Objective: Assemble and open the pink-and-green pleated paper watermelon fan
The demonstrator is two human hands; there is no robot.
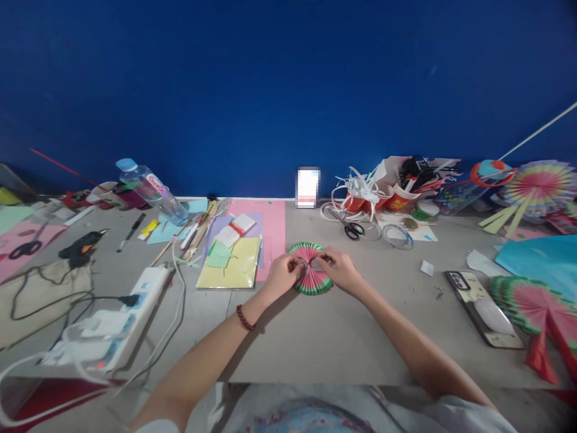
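Observation:
A round pleated paper fan [311, 284], pink with a green rim, lies on the grey table in front of me. My left hand [285, 272] is at its left side, fingers pinched together near the centre. From the right, my right hand [337, 269] reaches in with thumb and forefinger closed over the pleats close to the middle. Both hands cover parts of the fan's sides. Whether a smaller piece sits between the fingertips cannot be made out. A dark red bead bracelet [246, 317] circles my left wrist.
Left of the fan lie a yellow paper pack [229, 264] and pink sheets [274, 228]. Black-handled scissors [354, 231] and red paper cups [399, 199] stand behind. A phone [484, 310] and stacked watermelon-coloured fans [532, 307] lie right; a power strip [139, 319] and bottle [153, 189] left.

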